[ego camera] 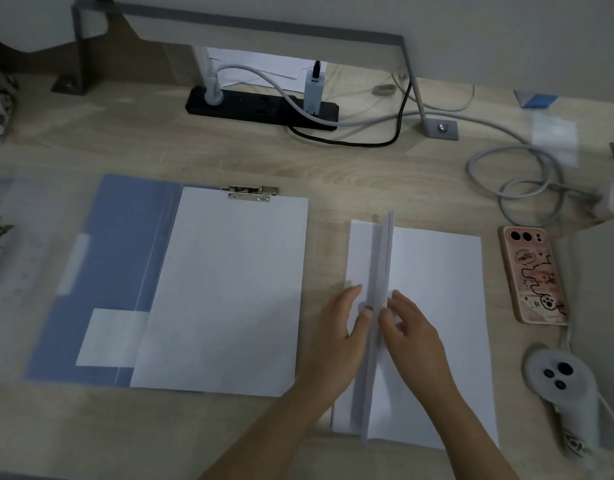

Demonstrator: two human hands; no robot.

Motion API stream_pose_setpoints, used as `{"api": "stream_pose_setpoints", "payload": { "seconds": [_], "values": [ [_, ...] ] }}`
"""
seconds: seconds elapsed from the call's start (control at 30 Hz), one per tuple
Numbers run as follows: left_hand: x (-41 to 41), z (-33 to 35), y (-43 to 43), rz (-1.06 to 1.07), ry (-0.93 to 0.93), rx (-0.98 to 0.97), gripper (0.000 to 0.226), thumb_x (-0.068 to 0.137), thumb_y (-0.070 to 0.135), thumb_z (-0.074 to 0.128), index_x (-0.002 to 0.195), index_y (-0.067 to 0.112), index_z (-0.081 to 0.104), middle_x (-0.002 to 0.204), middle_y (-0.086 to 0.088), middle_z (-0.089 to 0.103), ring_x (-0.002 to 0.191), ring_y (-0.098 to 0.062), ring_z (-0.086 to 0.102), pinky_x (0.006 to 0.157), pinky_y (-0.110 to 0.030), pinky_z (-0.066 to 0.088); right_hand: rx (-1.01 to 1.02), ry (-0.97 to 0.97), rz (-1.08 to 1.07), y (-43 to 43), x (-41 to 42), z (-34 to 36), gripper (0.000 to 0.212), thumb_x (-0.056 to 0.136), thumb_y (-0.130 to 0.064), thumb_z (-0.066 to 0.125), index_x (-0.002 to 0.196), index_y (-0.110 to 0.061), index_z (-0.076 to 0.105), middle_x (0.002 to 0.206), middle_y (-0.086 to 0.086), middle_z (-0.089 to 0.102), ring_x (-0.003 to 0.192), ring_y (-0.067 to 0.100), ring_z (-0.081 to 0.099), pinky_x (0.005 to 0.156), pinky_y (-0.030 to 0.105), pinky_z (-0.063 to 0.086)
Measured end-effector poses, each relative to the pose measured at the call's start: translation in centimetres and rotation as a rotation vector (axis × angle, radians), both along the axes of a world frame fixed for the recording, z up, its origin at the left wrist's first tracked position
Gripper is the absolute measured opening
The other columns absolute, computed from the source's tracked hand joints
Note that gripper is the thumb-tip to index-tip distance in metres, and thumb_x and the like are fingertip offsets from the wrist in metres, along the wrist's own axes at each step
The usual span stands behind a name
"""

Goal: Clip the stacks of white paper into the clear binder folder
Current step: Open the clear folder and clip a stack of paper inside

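Observation:
A thin stack of white paper stands on its long edge between my two hands, above a flat pile of white paper at the right of the desk. My left hand presses the standing stack from the left and my right hand presses it from the right. To the left lies an open blue folder with a sheet stack under its metal clip. A clear binder folder with metal rings lies at the far left edge, partly cut off.
A phone in a pink case and a grey controller lie to the right of the paper pile. A black power strip and looped cables sit at the back. A grey metal frame stands behind.

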State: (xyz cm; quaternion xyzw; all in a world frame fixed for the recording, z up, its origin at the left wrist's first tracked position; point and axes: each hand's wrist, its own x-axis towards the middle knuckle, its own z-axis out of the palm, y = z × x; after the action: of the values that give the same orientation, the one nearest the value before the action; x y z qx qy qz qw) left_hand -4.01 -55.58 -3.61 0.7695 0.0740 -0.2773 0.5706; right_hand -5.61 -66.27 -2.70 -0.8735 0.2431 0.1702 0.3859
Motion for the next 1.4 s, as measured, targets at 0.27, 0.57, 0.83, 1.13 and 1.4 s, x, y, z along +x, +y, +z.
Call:
{"api": "stream_pose_setpoints", "payload": {
  "seconds": [0.27, 0.57, 0.83, 1.13, 1.4],
  "values": [
    [0.7, -1.4, -1.2, -0.058, 0.089, 0.167, 0.031, 0.097, 0.034, 0.039, 0.113, 0.012, 0.055, 0.105, -0.001, 0.063, 0.089, -0.012, 0.060, 0.078, -0.021, 0.050, 0.017, -0.035, -0.041, 0.0, -0.1, -0.3, 0.043, 0.097, -0.032, 0.032, 0.135, -0.017, 0.045, 0.149, 0.001, 0.036, 0.138, 0.017, 0.033, 0.112, 0.027, 0.021],
    [1.2, 0.2, 1.0, -0.026, 0.012, 0.089, 0.021, 0.091, 0.028, 0.043, 0.110, 0.026, 0.051, 0.110, 0.009, 0.059, 0.096, -0.008, 0.057, 0.086, -0.027, 0.049, -0.079, -0.087, -0.223, -2.7, 0.0, 1.0, 0.060, 0.087, -0.029, 0.056, 0.141, -0.018, 0.030, 0.148, 0.008, 0.032, 0.135, 0.028, 0.033, 0.109, 0.048, 0.033],
    [5.3, 6.7, 13.2, 0.163, -0.037, -0.181, 0.021, 0.095, 0.013, 0.043, 0.110, 0.026, 0.052, 0.113, -0.001, 0.064, 0.098, -0.015, 0.062, 0.080, -0.022, 0.049, 0.695, 0.054, -0.250, 0.1, 2.2, 6.0, 0.032, 0.074, -0.025, 0.063, 0.106, -0.021, 0.064, 0.103, 0.002, 0.074, 0.091, 0.020, 0.071, 0.068, 0.029, 0.058],
    [5.7, 4.8, 31.4, 0.525, -0.089, 0.020, 0.007, 0.092, 0.019, 0.052, 0.094, 0.024, 0.057, 0.097, -0.001, 0.064, 0.091, -0.019, 0.060, 0.083, -0.034, 0.047, 0.937, 0.153, -0.128, 18.6, 5.5, 3.8, 0.030, 0.087, -0.009, 0.053, 0.113, -0.020, 0.063, 0.112, 0.001, 0.071, 0.104, 0.019, 0.067, 0.087, 0.033, 0.054],
    [6.7, 1.7, 44.0, 0.636, -0.209, 0.234, 0.026, 0.089, 0.007, 0.048, 0.086, 0.031, 0.056, 0.079, 0.010, 0.060, 0.061, 0.004, 0.055, 0.061, -0.015, 0.041, 0.914, 0.143, -0.142, 28.9, 7.5, 0.2, 0.028, 0.088, -0.008, 0.054, 0.110, -0.023, 0.063, 0.106, -0.007, 0.073, 0.096, 0.010, 0.069, 0.077, 0.021, 0.057]
  ]
}}
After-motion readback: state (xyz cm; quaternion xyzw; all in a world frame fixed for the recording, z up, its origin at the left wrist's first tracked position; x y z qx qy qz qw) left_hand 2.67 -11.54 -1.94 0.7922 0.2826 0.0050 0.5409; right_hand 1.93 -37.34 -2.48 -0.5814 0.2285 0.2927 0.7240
